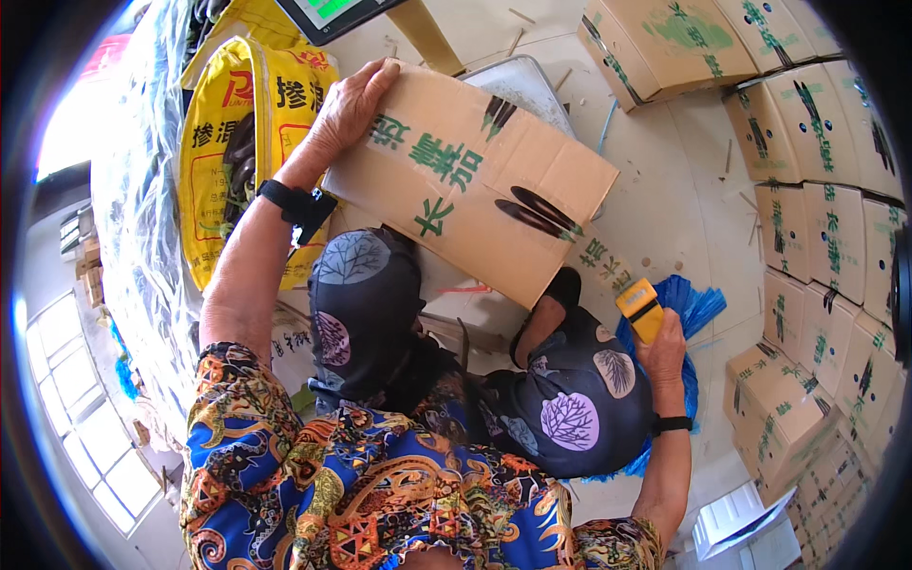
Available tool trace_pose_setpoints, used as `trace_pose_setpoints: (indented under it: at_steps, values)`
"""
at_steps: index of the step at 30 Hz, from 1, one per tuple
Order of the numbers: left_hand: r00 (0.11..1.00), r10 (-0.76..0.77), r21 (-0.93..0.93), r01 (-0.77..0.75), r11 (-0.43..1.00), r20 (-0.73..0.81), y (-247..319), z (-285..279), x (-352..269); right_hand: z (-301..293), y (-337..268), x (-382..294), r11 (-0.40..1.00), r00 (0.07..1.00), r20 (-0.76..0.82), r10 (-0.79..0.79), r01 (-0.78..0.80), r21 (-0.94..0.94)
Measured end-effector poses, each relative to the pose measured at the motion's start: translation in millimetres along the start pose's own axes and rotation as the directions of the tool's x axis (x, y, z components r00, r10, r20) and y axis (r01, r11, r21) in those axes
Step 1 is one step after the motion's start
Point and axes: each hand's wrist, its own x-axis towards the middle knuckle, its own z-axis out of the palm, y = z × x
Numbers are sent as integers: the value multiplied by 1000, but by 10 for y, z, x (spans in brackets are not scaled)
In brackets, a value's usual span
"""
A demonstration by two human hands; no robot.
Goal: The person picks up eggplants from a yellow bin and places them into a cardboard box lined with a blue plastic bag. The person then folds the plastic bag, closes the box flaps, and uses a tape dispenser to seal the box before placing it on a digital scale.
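A closed cardboard box (456,228), printed with dark eggplants and green writing, lies at an angle before my knees. My left hand (356,100) grips its far left corner, the fingers bent over the edge. In my right hand (661,345) is a yellow tape dispenser (640,308), held off the box's right side. A strip of clear tape (602,260) with green printing stretches between the box's right edge and the dispenser. Under the box, the metal platform (516,77) of a floor scale shows partly; whether the box rests on it, I cannot tell.
A yellow woven sack (214,171) holding eggplants (241,160) stands at the left. Above it is the scale's display (331,14). Printed cardboard boxes (819,221) are stacked along the right. Blue plastic (687,306) lies by my right hand, and bits of stalk litter the tiled floor (662,192).
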Motion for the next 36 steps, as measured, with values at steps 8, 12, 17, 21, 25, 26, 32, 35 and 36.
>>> trace_pose_setpoints:
  at_steps: [8,12,17,21,25,26,32,35,36]
  values:
    - [984,160,50,-157,986,-79,-62,127,43,136,-870,985,976,976,215,35,13,-219]
    - [997,-56,-243,65,968,46,133,95,98,400,-1203,1535,909,889,457,-15,203,-364]
    - [975,-194,-442,222,869,108,151,39,49,-97,-1119,1261,962,858,484,172,-41,-268]
    - [788,-382,-791,580,196,484,634,44,20,-226,-642,830,946,760,587,280,-114,-305]
    - [828,-448,-783,511,354,338,922,63,16,-74,-327,663,926,718,586,376,-273,-260]
    - [831,-443,-790,505,348,337,916,132,42,-86,-250,652,972,916,326,235,-214,-99]
    - [986,157,162,-165,973,63,1335,208,172,-838,-1627,1413,969,889,-401,-222,246,8]
    - [935,352,26,-353,935,31,1552,365,372,-521,-1843,1694,895,875,-259,-408,327,-304]
    - [926,371,21,-373,928,65,1532,359,398,-511,-1829,1705,894,876,-254,-410,330,-304]
